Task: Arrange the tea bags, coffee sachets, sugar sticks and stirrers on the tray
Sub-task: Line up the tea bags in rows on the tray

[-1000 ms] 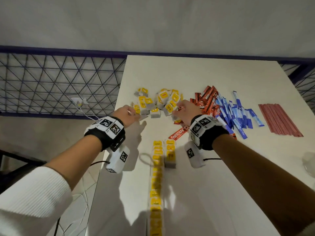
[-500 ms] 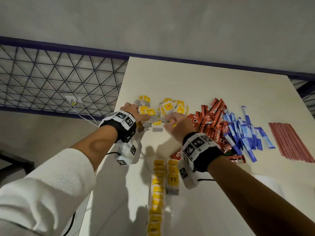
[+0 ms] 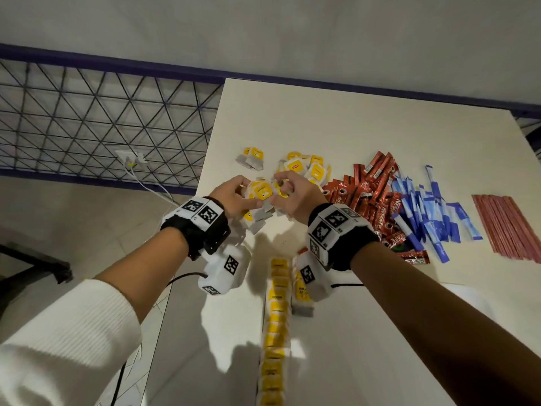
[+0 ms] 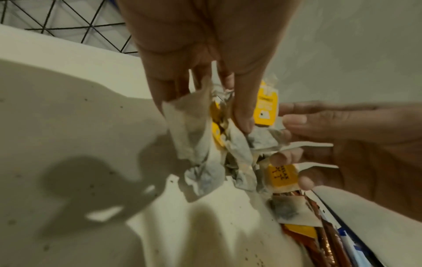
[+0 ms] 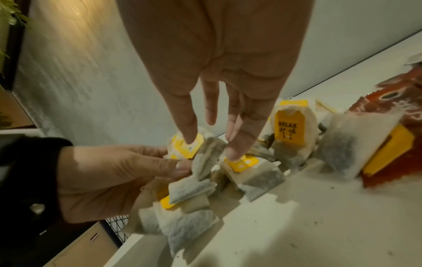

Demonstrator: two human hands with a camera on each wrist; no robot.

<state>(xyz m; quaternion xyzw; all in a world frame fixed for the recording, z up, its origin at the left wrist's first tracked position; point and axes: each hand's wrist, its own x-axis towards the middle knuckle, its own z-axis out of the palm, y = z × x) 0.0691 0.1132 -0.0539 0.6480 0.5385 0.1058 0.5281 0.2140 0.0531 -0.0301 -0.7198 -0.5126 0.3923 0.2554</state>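
Observation:
Loose tea bags (image 3: 304,171) with yellow tags lie heaped on the white table (image 3: 351,118). My left hand (image 3: 248,197) grips a bunch of tea bags (image 4: 200,144) lifted just above the table. My right hand (image 3: 282,191) meets it from the right, thumb and forefinger pinching one grey tea bag (image 5: 207,150) of that bunch. A straight row of tea bags (image 3: 278,317) runs toward me. To the right lie red coffee sachets (image 3: 366,189), blue sugar sticks (image 3: 424,206) and reddish stirrers (image 3: 506,227).
The table's left edge (image 3: 205,177) drops beside my left wrist to a tiled floor, with a wire mesh fence (image 3: 87,121) and a cabled wall socket (image 3: 131,158) beyond. A pale object (image 3: 468,300) shows past my right forearm.
Both hands have drawn together over the near edge of the tea bag heap and now share a bunch of bags. The view has tilted and come closer.

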